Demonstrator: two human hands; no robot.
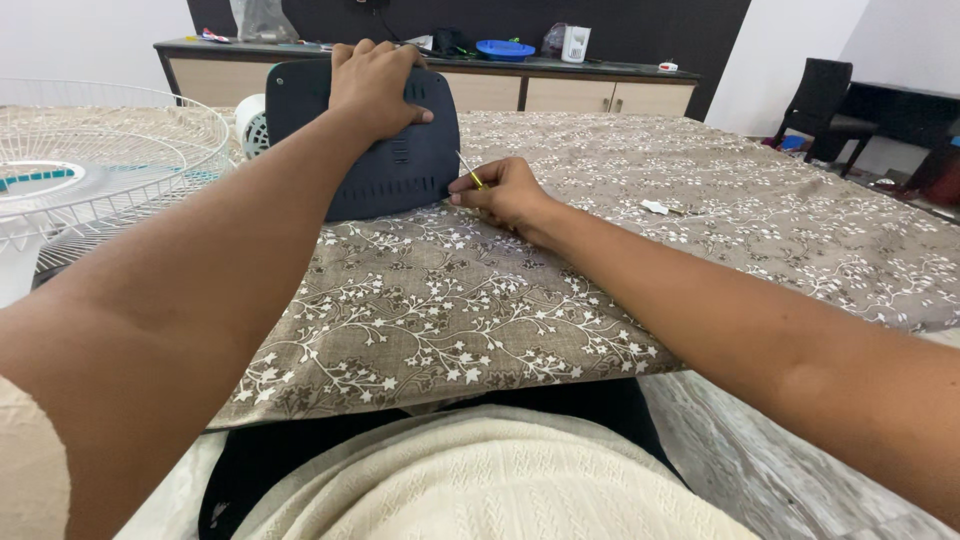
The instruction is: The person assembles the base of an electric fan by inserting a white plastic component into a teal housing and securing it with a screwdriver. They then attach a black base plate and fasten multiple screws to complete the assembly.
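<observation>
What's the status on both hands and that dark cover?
Left hand gripping top of dark fan motor cover, held upright on table. Right hand pinching small screwdriver, tip at cover's edge. Nothing in the way.

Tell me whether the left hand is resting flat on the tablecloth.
No: the left hand grips the top of the dark fan housing, above the tablecloth.

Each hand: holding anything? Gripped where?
Left hand grips the top edge of the dark blue fan motor cover, standing on the table. Right hand pinches a thin yellow-handled screwdriver by its handle, tip at the cover's side.
</observation>
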